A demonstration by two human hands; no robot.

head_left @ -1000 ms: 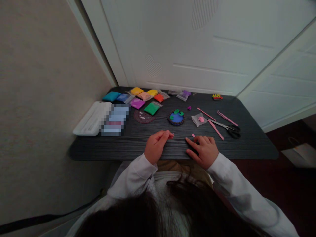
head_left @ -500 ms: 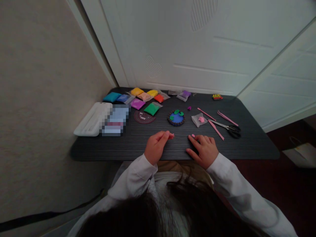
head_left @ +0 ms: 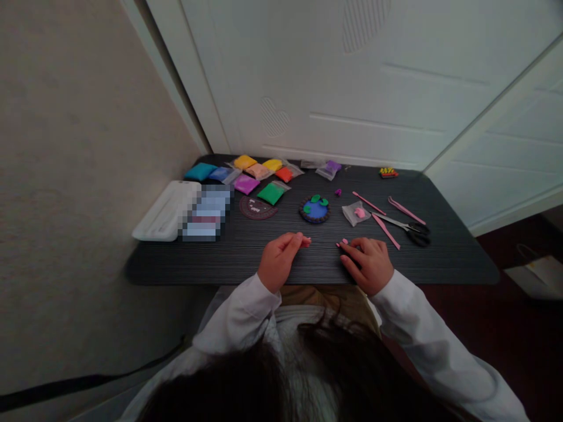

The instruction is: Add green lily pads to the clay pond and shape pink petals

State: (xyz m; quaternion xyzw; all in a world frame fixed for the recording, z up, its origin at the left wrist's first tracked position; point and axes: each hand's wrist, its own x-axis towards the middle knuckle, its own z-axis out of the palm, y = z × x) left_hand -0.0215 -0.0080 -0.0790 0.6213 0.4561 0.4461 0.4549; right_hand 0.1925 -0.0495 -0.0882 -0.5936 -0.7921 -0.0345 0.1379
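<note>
L hand point(head_left: 278, 261) grip pinches a tiny pink bit point(head_left: 308, 240) at the near side of the worktop point(head_left: 211, 261); R hand point(head_left: 368, 265) grip is spread a bit, fingertips right by 2 sm. pink pcs point(head_left: 345, 241) lying near, right of ctr. Blue disc point(head_left: 317, 210) w/ green leaves sits farther off, betw. hands, scissors point(head_left: 397, 222) to its right.

On your counter point(head_left: 229, 264): small bits point(head_left: 345, 241) by your right hand point(head_left: 370, 265), disc point(head_left: 317, 211) behind-left, packets point(head_left: 271, 192) farther back-left, tray point(head_left: 158, 215) far left, scissors point(head_left: 402, 224) right of disc.
</note>
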